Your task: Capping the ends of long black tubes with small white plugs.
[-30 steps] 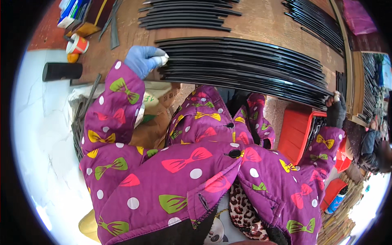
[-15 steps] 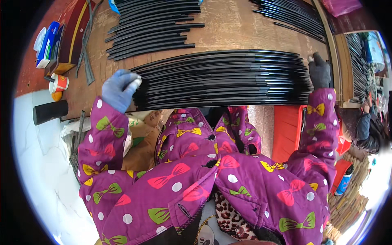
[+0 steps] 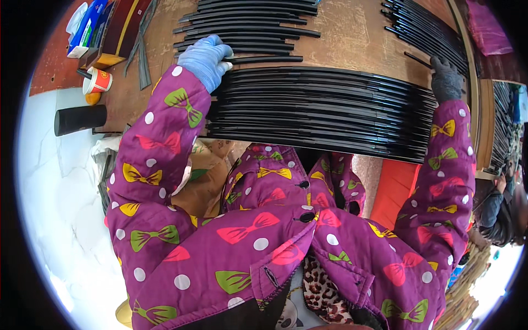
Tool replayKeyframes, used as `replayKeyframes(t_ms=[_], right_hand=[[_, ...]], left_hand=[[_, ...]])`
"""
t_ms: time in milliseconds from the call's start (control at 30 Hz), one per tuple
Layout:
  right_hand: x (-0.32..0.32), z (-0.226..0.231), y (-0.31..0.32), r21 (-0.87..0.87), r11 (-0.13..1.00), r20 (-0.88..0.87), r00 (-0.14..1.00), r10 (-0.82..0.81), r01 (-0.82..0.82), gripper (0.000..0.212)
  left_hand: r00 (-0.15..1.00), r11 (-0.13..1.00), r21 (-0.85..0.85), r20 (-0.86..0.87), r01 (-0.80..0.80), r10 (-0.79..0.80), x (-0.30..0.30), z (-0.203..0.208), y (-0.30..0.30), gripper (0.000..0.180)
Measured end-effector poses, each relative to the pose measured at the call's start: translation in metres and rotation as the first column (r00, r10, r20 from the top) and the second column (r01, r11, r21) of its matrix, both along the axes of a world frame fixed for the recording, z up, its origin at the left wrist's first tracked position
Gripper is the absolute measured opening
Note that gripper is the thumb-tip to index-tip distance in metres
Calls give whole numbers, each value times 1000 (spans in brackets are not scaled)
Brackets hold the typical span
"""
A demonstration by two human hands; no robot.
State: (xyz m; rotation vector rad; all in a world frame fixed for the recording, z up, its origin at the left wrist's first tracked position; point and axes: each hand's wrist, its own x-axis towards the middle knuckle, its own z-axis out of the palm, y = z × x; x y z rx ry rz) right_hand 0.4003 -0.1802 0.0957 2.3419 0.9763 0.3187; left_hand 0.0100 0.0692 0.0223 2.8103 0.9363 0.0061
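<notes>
My left hand [image 3: 203,59], in a blue glove with bare fingertips, pinches the end of a black rod [image 3: 269,58] at the near edge of a stack of thick black rods [image 3: 247,27]. In a dark grey glove, my right hand [image 3: 446,80] closes on the near end of a thin black rod [image 3: 417,59], beside a second bundle of glossy black rods [image 3: 426,34]. Between my hands, a wide row of long black rods [image 3: 324,110] lies side by side along the table's near edge.
At the left stand a blue tissue box [image 3: 85,33], a dark red box [image 3: 121,33], a paper cup [image 3: 98,81] and a black cylinder [image 3: 80,120]. Grey strips [image 3: 142,49] lie on the brown table [image 3: 352,47]. A wooden ledge [image 3: 484,126] borders the right side; a red container [image 3: 393,187] is below.
My left hand has moved up and right from the long row to the thick-rod stack. My right hand has taken hold of a thin rod. The view has shifted.
</notes>
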Motion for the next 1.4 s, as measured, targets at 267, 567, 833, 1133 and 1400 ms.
replayKeyframes(t_ms=[267, 567, 833, 1133, 1400], right_hand=[[-79, -8, -16, 479, 719, -244, 711, 660, -504, 31], [-134, -40, -27, 783, 560, -368, 526, 767, -270, 19], [-133, -49, -34, 731, 600, -380, 538, 753, -324, 18], [-154, -28, -1, 731, 608, -553, 252, 794, -311, 22], [-63, -34, -93, 790, 428, -603, 683, 413, 438, 30]], left_hand=[[865, 936, -351, 460, -31, 202, -18, -6, -29, 21], [845, 746, -665, 375, -41, 381, -27, 1, -54, 19], [891, 783, -619, 389, 65, 234, -21, -10, -53, 17], [872, 920, -297, 481, 256, -88, -11, 3, -70, 18], [864, 804, -568, 480, 175, 151, -26, -8, -60, 17]])
